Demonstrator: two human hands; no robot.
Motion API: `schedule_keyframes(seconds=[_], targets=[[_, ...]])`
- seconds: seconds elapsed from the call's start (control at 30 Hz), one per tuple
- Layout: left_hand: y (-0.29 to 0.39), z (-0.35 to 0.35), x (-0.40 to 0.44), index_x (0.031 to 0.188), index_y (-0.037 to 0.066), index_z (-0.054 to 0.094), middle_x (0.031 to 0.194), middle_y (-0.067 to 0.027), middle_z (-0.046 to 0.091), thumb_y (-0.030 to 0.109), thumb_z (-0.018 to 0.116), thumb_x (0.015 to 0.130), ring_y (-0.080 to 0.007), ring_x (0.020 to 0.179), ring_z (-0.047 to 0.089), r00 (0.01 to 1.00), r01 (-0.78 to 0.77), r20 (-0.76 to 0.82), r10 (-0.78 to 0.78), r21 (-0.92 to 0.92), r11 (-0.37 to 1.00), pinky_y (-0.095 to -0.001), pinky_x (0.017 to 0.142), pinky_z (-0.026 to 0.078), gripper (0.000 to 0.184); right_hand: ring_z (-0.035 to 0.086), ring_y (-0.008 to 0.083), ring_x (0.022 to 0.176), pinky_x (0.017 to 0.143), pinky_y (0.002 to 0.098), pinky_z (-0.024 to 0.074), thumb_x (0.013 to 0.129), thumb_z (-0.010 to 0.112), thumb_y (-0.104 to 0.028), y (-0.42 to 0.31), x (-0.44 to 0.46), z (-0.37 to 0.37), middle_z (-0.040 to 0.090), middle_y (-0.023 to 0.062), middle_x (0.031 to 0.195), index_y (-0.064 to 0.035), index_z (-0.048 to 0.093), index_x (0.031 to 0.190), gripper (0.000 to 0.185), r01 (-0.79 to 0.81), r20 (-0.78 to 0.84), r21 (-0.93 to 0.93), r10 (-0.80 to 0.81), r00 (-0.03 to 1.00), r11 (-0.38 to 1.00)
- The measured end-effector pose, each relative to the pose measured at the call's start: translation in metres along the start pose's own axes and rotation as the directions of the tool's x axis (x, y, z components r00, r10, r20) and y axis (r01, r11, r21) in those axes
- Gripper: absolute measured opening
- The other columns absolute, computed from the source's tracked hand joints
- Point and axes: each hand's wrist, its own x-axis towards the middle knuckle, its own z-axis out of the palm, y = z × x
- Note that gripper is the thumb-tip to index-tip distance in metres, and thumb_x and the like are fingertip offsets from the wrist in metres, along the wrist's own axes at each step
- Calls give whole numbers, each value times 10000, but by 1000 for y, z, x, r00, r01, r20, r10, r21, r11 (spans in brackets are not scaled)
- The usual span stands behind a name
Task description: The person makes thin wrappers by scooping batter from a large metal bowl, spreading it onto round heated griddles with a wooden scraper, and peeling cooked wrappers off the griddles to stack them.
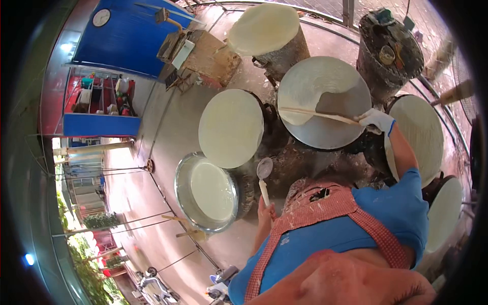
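Observation:
My right hand [377,121], in a white glove, is closed round the end of a long thin wooden spreader [320,115]. The spreader lies across a large round griddle [335,134], where pale batter [300,91] coats the far and left parts and bare grey metal shows elsewhere. Lower down, near my apron, my left hand [267,211] grips the pale handle of a ladle [265,169]. Its round bowl points away from me. To the left of the ladle stands a wide metal basin [181,188] with whitish batter [212,190] inside.
Pale round sheets cover other griddles at left [231,128] and right [417,134]. Another round sheet [264,28] tops a drum at the back. A dark barrel [389,61] holding tools stands back right, and a worn wooden box [211,56] back left.

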Motion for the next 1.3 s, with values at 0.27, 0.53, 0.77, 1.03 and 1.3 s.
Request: schedule_keyframes(seconds=[0.27,0.53,0.77,1.03,1.3], targets=[[-21,-29,-4,1363,174,186,628,-3,418,-6,462,808,-69,442,349,999,19,-49,-23,-72,997,-204,368,287,645,445,112,563,535,270,387,756,557,-134,-18,75,-13,507,86,625,15,567,717,154,231,119,-300,-204,972,925],[-20,-27,-20,1368,269,135,550,2,340,26,476,827,-77,379,331,984,175,-19,-178,-110,978,-224,325,264,684,454,79,445,369,238,344,699,637,-165,9,42,-35,546,34,579,-1,655,939,292,181,-59,-257,-202,978,949],[-40,-78,-10,1364,253,157,530,12,328,29,487,816,-78,360,309,992,100,68,-104,61,993,-229,312,245,678,465,97,460,425,286,361,695,611,-179,2,27,-4,487,18,521,-18,638,748,171,140,69,-413,-122,990,900],[-37,-147,27,1348,244,204,527,18,358,30,499,813,-76,361,335,951,118,267,-154,147,982,-226,304,258,648,499,73,602,547,246,413,733,550,-114,138,-208,126,598,14,765,52,585,1029,341,286,-614,336,-21,789,897],[-1,-181,24,1149,255,361,516,14,313,91,502,836,-70,341,304,771,463,559,-305,-163,872,-199,263,243,380,597,316,754,689,397,459,787,558,-340,150,-12,331,628,136,796,-145,628,999,297,11,-756,-556,-511,408,831]])
